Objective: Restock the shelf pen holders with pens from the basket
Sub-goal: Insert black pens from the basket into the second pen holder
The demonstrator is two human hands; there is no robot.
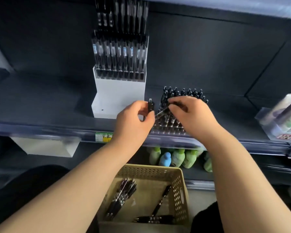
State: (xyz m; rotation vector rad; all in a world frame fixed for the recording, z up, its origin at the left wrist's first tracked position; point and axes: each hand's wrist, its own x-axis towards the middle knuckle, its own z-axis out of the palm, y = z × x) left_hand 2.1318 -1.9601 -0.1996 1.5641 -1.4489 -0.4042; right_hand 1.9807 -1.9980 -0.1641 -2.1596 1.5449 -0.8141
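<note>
Sitting nearest, beige basket [181, 187] holds a pen bundle [123, 195] + loose pens [161, 199]. Beyond it, green bottles [176, 157] on the lower shelf. Left grip [133, 120] is curled round a black pen [151, 105], held upright. Right grip [191, 113] pinches an angled pen [161, 112] over the clear holder [168, 128], which sits at the shelf [49, 105] front w/ rows of black pens. Farther back-left, white holder [118, 96] stands packed w/ pens.

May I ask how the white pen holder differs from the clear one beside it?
The white holder is opaque and tall; the clear holder is transparent and low. The white holder stands untouched; the left hand and right hand, each gripping a pen, work at the clear holder. Both hold upright dark pens.
</note>
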